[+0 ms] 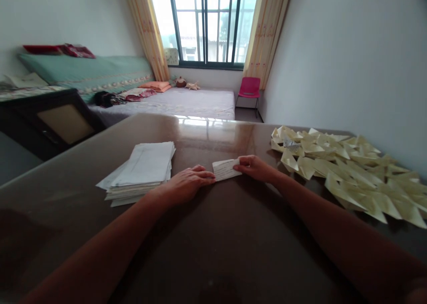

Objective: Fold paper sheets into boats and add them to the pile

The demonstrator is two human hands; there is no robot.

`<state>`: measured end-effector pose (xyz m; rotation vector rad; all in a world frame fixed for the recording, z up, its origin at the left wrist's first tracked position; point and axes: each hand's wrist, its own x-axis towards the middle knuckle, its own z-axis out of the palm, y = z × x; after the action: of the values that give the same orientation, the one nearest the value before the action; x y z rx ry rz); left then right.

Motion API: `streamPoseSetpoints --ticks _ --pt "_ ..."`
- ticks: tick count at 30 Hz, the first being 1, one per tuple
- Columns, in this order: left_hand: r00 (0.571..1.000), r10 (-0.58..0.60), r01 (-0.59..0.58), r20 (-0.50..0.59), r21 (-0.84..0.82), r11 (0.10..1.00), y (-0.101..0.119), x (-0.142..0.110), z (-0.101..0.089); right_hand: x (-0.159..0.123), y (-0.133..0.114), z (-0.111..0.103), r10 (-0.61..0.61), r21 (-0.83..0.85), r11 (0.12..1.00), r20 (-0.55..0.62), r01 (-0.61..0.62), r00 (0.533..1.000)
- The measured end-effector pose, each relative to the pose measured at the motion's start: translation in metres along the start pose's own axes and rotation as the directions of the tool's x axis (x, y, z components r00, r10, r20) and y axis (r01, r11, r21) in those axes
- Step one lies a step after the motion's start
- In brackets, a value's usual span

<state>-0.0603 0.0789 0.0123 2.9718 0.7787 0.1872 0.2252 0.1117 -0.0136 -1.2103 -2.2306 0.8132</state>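
Observation:
A small folded paper (227,170) with faint lines of writing is held just above the brown table, between my two hands. My left hand (191,182) has its fingers together, with the fingertips closed on the paper's left end. At the right end, my right hand (255,167) pinches the paper between thumb and curled fingers. Left of my left hand lies a stack of paper sheets (145,164), its edges uneven. To the right, beyond my right forearm, many folded cream paper shapes (347,166) with pointed corners are spread out.
The glossy brown table (213,250) reflects the window (207,24). Behind it are a bed (200,100) with clothes and pillows and a pink chair (249,87). A dark cabinet (50,117) stands at the left, and a white wall (350,64) rises on the right.

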Motion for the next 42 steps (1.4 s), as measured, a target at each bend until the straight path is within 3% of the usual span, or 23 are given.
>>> streamPoseSetpoints --ticks 4,8,25,29,33,38,42 --pt "0.999 -0.020 0.019 -0.040 -0.032 0.999 0.000 -0.001 0.002 0.003 -0.010 0.011 0.078 -0.214 0.969 -0.200 -0.122 0.977" --pt "0.997 -0.039 0.037 -0.064 -0.041 0.998 -0.001 -0.001 0.005 0.004 -0.018 0.018 0.137 -0.328 0.918 -0.271 -0.225 0.953" --pt "0.984 -0.153 0.151 -0.086 -0.024 0.988 0.002 0.001 0.007 0.005 -0.020 0.024 0.208 -0.420 0.845 -0.313 -0.332 0.927" --pt "0.952 -0.256 0.258 -0.168 -0.012 0.966 0.013 0.006 0.008 0.004 -0.019 0.025 0.199 -0.433 0.839 -0.319 -0.329 0.927" --pt "0.951 -0.161 0.174 -0.263 0.027 0.984 0.030 0.018 0.022 0.004 -0.017 0.026 0.178 -0.440 0.842 -0.320 -0.313 0.930" --pt "0.972 -0.164 0.172 -0.168 0.038 0.984 0.037 0.024 0.040 0.005 -0.016 0.026 0.176 -0.450 0.836 -0.322 -0.314 0.930" --pt "0.972 -0.190 0.193 -0.136 0.010 0.981 0.037 0.023 0.040 0.005 -0.016 0.026 0.192 -0.456 0.828 -0.313 -0.325 0.930"
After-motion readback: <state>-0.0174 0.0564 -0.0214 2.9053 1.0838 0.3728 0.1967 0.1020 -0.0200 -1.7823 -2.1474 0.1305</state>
